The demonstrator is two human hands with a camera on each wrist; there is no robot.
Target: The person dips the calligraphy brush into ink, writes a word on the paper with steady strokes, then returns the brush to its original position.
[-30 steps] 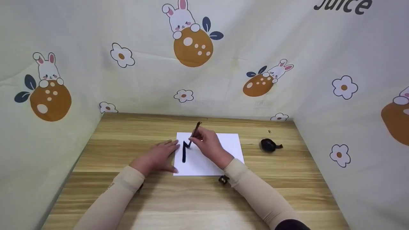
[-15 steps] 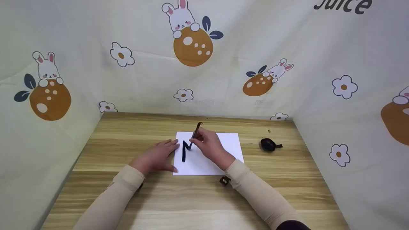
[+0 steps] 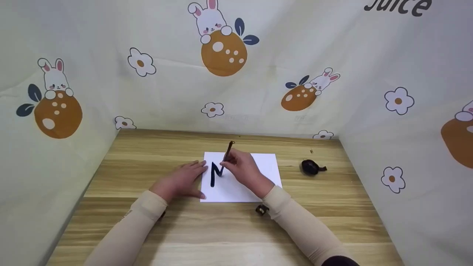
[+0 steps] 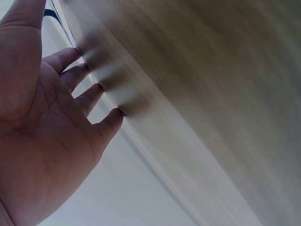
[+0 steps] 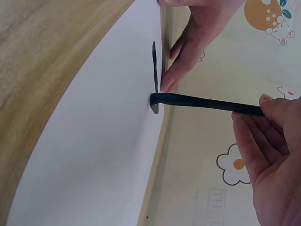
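My right hand [image 3: 244,169] pinches a dark, slim brush [image 5: 207,102] between thumb and fingers. Its black bristle tip presses on a white sheet of paper [image 3: 236,192], bent sideways in the right wrist view. On the sheet, thick black strokes [image 3: 213,178] form an upright line with a slanting line running down to the right from its top, ending at the brush tip. My left hand [image 3: 181,180] lies at the sheet's left side, fingertips on the edge and thumb at the near left corner. In the left wrist view its fingers [image 4: 110,123] are spread and fairly straight.
A small round black dish with a short handle [image 3: 309,167] stands on the wooden table [image 3: 221,236] right of the paper. A tiny dark speck [image 3: 311,151] lies behind it. Printed cloth [image 3: 166,88] walls enclose the table at the back and both sides.
The brush and right hand have slid slightly down and to the right. The slanting black stroke has grown longer along that path. The left hand and the paper have stayed in place.
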